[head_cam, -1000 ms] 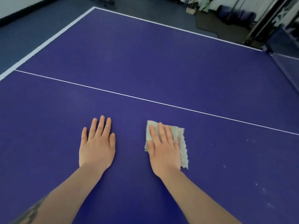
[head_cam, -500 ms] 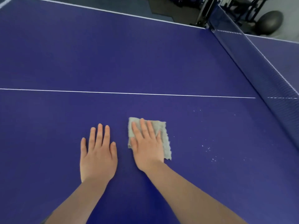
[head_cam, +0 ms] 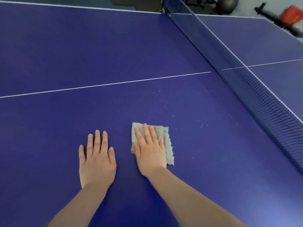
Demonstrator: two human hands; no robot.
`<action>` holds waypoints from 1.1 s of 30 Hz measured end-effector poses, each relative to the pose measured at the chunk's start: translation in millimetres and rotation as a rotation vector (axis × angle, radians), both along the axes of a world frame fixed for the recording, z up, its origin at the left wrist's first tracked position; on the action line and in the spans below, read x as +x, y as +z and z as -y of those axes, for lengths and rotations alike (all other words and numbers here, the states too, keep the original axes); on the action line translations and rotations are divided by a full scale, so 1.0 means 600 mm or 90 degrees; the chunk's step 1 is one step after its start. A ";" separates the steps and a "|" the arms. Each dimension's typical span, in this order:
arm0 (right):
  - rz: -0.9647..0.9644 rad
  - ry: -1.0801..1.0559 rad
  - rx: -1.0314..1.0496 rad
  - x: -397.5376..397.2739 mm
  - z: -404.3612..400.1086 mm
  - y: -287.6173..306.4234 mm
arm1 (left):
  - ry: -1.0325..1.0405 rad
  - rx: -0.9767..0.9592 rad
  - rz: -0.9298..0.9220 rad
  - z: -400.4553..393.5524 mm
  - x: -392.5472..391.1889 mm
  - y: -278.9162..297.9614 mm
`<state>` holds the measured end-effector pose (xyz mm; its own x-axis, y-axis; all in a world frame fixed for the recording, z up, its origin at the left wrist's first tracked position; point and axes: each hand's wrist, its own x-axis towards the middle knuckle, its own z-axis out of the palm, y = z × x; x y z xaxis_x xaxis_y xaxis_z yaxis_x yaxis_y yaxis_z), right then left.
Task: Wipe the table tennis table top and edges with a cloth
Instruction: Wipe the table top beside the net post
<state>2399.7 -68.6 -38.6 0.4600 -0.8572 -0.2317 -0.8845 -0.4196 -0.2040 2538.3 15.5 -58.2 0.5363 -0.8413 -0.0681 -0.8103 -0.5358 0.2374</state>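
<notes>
The blue table tennis table [head_cam: 82,51] fills the view, with a thin white centre line running across it. A folded grey-green cloth [head_cam: 167,141] lies flat on the top in the lower middle. My right hand [head_cam: 150,151] presses on the cloth with straight fingers and covers most of its left part. My left hand [head_cam: 96,159] rests flat on the bare table a short way left of the cloth, fingers straight. Small white specks [head_cam: 201,123] are scattered on the surface to the right of the cloth, toward the net.
The dark net [head_cam: 255,89] runs diagonally along the right side, with the other table half [head_cam: 262,43] behind it. The far white edge line [head_cam: 82,7] crosses the top. Beyond the table stand a grey exercise ball [head_cam: 227,4] and a blurred red object [head_cam: 292,15].
The view has swung to the right, bringing the net and the far table half into sight. Both hands stay flat, and my right hand with the cloth has slid a little toward the specks.
</notes>
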 end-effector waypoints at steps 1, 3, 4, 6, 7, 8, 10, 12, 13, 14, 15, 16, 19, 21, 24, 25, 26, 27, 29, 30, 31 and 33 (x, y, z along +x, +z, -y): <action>0.004 0.038 0.000 0.004 0.002 -0.001 | -0.011 0.000 0.004 0.005 -0.022 -0.001; 0.003 0.060 -0.013 -0.009 0.035 -0.005 | -0.032 0.004 0.009 0.010 -0.059 -0.002; 0.004 0.030 -0.021 -0.029 0.057 -0.008 | -0.040 0.004 0.013 0.008 -0.075 -0.002; 0.009 -0.101 -0.024 -0.094 0.089 -0.011 | -0.058 0.001 0.017 0.000 -0.103 -0.007; 0.015 -0.172 -0.022 -0.135 0.092 -0.013 | -0.068 -0.005 0.022 -0.004 -0.116 -0.010; 0.020 -0.228 -0.019 -0.174 0.083 -0.015 | -0.078 -0.005 0.028 -0.008 -0.127 -0.012; 0.023 -0.291 -0.020 -0.232 0.033 -0.018 | -0.086 -0.007 0.027 -0.012 -0.149 -0.016; 0.021 -0.288 -0.039 -0.241 -0.040 -0.025 | -0.103 -0.008 0.024 -0.014 -0.174 -0.019; 0.022 -0.254 -0.049 -0.232 -0.075 -0.026 | -0.114 -0.011 0.022 -0.015 -0.188 -0.019; 0.024 -0.211 -0.056 -0.220 -0.101 -0.024 | -0.125 -0.018 0.021 -0.016 -0.200 -0.015; 0.030 -0.165 -0.061 -0.209 -0.117 -0.021 | -0.134 -0.023 0.017 -0.019 -0.212 -0.015; 0.032 -0.111 -0.049 -0.202 -0.123 -0.019 | -0.139 -0.023 0.010 -0.023 -0.224 -0.015; 0.033 -0.028 -0.001 -0.232 -0.094 -0.009 | -0.162 -0.029 0.015 -0.040 -0.260 -0.017; 0.032 -0.082 -0.003 -0.286 -0.065 -0.005 | -0.176 -0.015 0.031 -0.053 -0.285 -0.021; 0.036 -0.272 -0.009 -0.408 -0.048 -0.009 | -0.179 -0.005 0.034 -0.071 -0.322 -0.025; 0.038 -0.340 -0.012 -0.452 -0.058 -0.011 | -0.175 -0.006 0.031 -0.074 -0.334 -0.025; 0.048 -0.402 -0.014 -0.490 -0.077 -0.014 | -0.171 -0.009 0.032 -0.076 -0.348 -0.025; 0.053 -0.449 -0.018 -0.517 -0.102 -0.020 | -0.166 -0.013 0.033 -0.077 -0.364 -0.026; 0.033 -0.456 -0.053 -0.524 -0.160 -0.030 | -0.180 -0.016 0.028 -0.075 -0.407 -0.027; 0.034 -0.420 -0.069 -0.513 -0.182 -0.032 | -0.202 -0.016 0.026 -0.074 -0.434 -0.026; 0.048 -0.372 -0.079 -0.501 -0.195 -0.032 | -0.226 -0.017 0.023 -0.072 -0.462 -0.025; 0.080 -0.259 -0.056 -0.493 -0.190 -0.030 | -0.267 -0.031 0.025 -0.071 -0.518 -0.027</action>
<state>2104.0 45.3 -56.8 0.1006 -0.9885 -0.1128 -0.9520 -0.0627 -0.2996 2227.8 58.1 -74.1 0.1486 -0.9889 -0.0090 -0.9647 -0.1470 0.2183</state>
